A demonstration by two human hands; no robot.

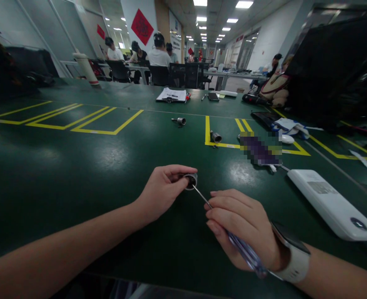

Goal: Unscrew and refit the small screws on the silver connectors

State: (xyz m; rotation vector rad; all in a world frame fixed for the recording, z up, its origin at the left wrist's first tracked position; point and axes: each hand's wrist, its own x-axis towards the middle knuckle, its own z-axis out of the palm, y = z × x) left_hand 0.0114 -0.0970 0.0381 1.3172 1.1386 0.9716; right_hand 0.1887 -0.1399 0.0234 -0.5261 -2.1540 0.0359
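Note:
My left hand is closed round a small round metal part with a dark hollow facing me. In my right hand is a screwdriver with a clear bluish handle and a thin steel shaft. The shaft's tip reaches into the hollow of the metal part; what it touches inside is hidden. Further back on the green table lies a similar metal piece with a thin stem. Another metal cylinder sits at the corner of a yellow taped box, with tiny dark bits beside it.
On the right are a white power bank, a pixelated phone joined by a cable, and a cloth. A clipboard with papers and a tumbler stand at the back. Several people sit at tables beyond.

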